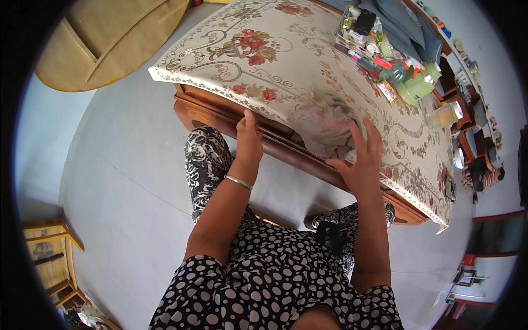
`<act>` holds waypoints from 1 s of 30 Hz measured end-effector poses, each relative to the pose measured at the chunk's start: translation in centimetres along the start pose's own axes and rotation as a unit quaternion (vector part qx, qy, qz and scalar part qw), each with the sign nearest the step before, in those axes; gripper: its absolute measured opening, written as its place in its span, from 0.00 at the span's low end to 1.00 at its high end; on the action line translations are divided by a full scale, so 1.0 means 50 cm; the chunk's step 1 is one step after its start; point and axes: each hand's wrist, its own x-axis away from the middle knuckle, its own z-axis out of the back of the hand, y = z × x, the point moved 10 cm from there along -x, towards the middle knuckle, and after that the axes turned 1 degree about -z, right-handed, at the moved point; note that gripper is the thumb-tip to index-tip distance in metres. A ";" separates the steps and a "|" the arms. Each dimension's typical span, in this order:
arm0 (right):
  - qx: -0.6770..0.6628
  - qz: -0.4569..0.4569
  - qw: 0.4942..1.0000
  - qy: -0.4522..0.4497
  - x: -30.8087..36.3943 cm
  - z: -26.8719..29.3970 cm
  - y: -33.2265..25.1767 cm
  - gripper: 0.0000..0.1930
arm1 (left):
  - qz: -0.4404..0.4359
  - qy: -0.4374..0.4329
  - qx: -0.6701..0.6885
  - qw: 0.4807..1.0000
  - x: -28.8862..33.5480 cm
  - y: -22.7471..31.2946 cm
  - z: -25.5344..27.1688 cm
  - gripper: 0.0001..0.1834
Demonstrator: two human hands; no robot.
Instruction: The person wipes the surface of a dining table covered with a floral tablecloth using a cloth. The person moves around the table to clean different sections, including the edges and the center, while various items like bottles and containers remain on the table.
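A crumpled grey-brown cloth (324, 125) lies at the near edge of the table, partly hanging over its wooden side. My right hand (363, 157) is beside this cloth, fingers spread and thumb pointing toward it. Whether the fingertips touch it is hard to tell. At the wooden table edge (319, 165), left of the cloth, my left hand (250, 143) is closed with its fingers curled; anything inside them is hidden. A cream tablecloth (297, 66) with red flowers and grey scrolls covers the tabletop.
Toward the far right of the table stand a clear basket (346, 47) full of small items, a green bottle (415, 88) and a pale jar (444, 115). A yellowish oval tabletop (110, 41) is at upper left. A wooden frame (52, 258) stands at lower left.
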 end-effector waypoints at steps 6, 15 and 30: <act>0.086 -0.020 0.984 -0.153 -0.055 -0.168 0.043 0.38 | 0.099 -0.139 0.170 0.971 0.023 0.010 -0.073 0.36; -0.413 -0.385 0.825 0.017 -0.014 -0.162 0.347 0.21 | 0.014 -0.315 0.006 0.949 0.033 0.222 -0.169 0.17; -0.375 -0.473 0.795 0.065 -0.009 -0.157 0.436 0.29 | -0.199 -0.346 -0.192 0.896 -0.080 0.374 -0.346 0.20</act>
